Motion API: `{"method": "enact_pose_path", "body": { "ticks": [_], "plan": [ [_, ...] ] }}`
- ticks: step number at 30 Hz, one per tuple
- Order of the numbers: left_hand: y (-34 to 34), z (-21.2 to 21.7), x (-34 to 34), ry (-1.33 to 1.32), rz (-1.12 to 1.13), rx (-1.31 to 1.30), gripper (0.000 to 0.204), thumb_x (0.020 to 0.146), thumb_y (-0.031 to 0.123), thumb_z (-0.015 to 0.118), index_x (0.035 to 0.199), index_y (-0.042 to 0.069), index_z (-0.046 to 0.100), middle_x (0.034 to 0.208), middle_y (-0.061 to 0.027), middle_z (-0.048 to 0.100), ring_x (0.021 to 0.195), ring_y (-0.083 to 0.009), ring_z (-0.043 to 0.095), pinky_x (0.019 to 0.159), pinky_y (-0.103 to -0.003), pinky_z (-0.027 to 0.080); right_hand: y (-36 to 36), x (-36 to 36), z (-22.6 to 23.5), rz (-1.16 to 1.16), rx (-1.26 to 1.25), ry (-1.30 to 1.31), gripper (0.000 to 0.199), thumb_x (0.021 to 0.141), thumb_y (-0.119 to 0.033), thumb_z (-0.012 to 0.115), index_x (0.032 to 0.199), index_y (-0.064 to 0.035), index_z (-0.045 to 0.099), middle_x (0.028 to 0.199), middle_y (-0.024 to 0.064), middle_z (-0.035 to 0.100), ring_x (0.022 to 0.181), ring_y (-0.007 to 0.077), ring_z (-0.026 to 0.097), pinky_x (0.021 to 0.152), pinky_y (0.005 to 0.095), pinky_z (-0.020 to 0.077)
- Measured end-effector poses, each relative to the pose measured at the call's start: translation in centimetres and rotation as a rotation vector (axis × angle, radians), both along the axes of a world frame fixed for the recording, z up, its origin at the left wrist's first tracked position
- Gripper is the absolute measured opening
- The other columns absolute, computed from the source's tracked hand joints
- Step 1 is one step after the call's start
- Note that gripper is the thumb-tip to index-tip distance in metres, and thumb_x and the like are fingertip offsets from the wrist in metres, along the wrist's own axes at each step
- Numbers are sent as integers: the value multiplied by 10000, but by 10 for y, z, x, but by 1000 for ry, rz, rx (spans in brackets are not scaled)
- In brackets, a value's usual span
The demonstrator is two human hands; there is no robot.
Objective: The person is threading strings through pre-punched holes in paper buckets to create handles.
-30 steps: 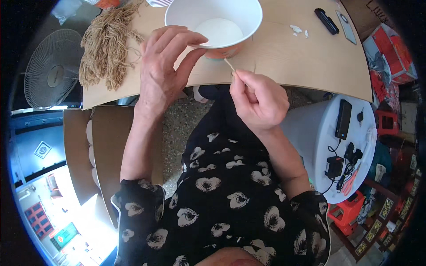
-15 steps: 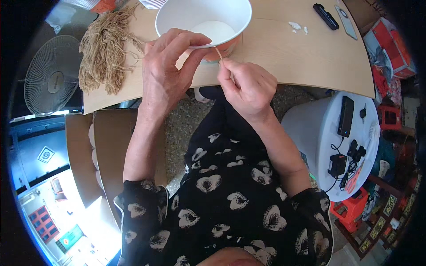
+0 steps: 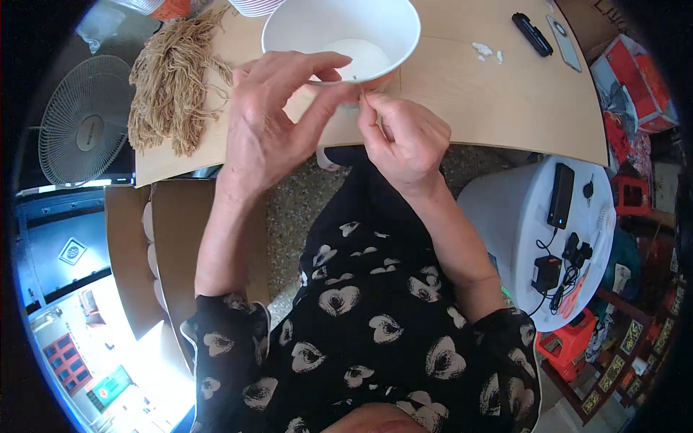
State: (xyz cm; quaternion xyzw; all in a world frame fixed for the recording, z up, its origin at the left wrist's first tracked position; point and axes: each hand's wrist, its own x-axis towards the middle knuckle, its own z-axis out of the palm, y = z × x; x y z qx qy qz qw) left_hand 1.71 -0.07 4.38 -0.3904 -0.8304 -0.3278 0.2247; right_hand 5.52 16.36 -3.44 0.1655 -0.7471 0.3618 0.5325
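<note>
Over my feed, the left forearm (image 3: 225, 242) and right forearm (image 3: 462, 242) angle upward and inward. I have the left hand (image 3: 268, 123) arched, its thumb (image 3: 323, 112) spread from the fingers (image 3: 314, 63) and pointing at the right hand (image 3: 408, 141), which is curled, fingertips (image 3: 369, 107) pinched together.

Landmark: my pale wooden table (image 3: 498, 119); past its near edge I see speckled floor (image 3: 289, 216); left of it, a fan (image 3: 88, 133); nearer me than its left end, a cardboard box (image 3: 180, 245) and bright light (image 3: 164, 368); nearer me than its right end, a white tub (image 3: 491, 206), red stool (image 3: 574, 339)
</note>
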Motion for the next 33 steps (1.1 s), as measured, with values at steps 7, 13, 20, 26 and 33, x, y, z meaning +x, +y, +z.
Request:
{"method": "enact_pose_path", "body": {
  "ticks": [7,13,20,26,33],
  "plan": [
    [-3,33,-38,-47,-178,-339,163,913,122,676,1008,6,741,944,-165,725,840,-304,684,740,-385,531,0,-1,6,-31,38,-74,194,708,47,767,789,-60,627,594,56,576,501,221,596,468,333,463],
    [4,49,-52,-579,-291,-496,216,961,203,641,956,0,713,808,-129,690,754,-206,638,687,-342,498,-4,0,10,-25,32,-77,194,717,46,774,823,-57,647,595,56,585,500,225,599,470,335,466],
    [1,41,-56,-606,-348,-416,214,987,205,607,925,6,652,741,-71,624,715,-135,556,663,-317,455,0,6,19,121,-109,-249,148,776,11,775,870,-32,669,603,48,603,487,155,589,469,289,449],
    [5,33,-60,-702,-392,-186,212,1008,194,589,941,-5,618,896,-64,650,841,-105,573,733,-300,471,20,19,47,403,-521,-541,130,919,-70,710,1022,6,683,786,-22,671,623,-9,515,520,176,401],
    [17,28,-57,-488,-547,-2,210,999,170,602,913,-21,592,1088,-113,644,932,-130,596,824,-310,502,31,5,61,465,-403,-685,79,908,-20,710,968,30,701,740,-45,622,661,-2,518,587,161,400]
  ]
}}
